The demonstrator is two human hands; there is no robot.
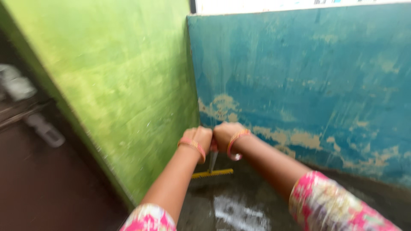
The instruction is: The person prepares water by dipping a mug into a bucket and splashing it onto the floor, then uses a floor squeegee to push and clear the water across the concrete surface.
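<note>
My left hand (199,137) and my right hand (225,133) are closed side by side around the top of a thin handle (212,157) in the corner of two walls. The handle runs down to a flat yellow head (212,173), like a floor wiper, resting on the wet dark floor (239,205). Bangles circle both wrists, and pink patterned sleeves cover my upper arms at the bottom edge. The picture is blurred by motion.
A green wall (120,85) stands on the left and a worn blue wall (308,85) with peeling paint on the right; they meet just behind my hands. A dark doorway area (34,171) with blurred pale objects lies at far left.
</note>
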